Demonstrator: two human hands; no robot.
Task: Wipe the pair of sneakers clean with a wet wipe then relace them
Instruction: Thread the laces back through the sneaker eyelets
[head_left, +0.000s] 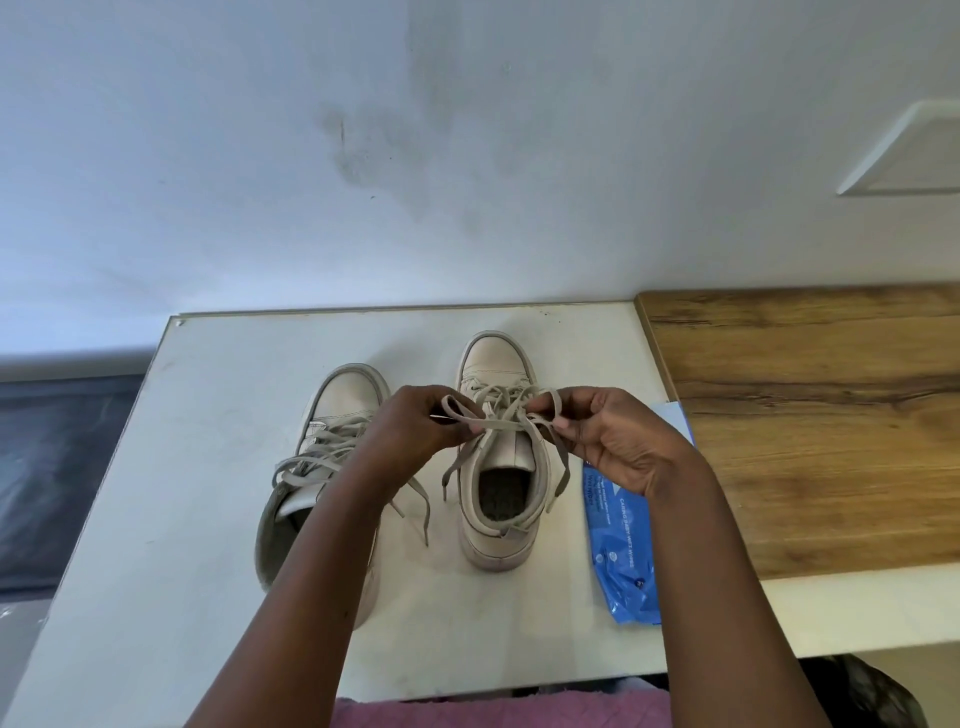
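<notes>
Two beige high-top sneakers stand on a white table (208, 519), toes pointing away from me. The right sneaker (498, 499) is laced, and its grey lace (498, 423) is crossed into a knot with two loops above the tongue. My left hand (415, 431) pinches the left loop and my right hand (618, 441) pinches the right loop. The loose lace ends hang down both sides of the shoe. The left sneaker (332, 415) has its laces threaded and lying loose; my left forearm hides part of it.
A blue pack of wet wipes (623, 551) lies flat just right of the right sneaker. A wooden countertop (810, 426) adjoins the table on the right. A white wall stands directly behind. The table's left edge drops to a dark floor.
</notes>
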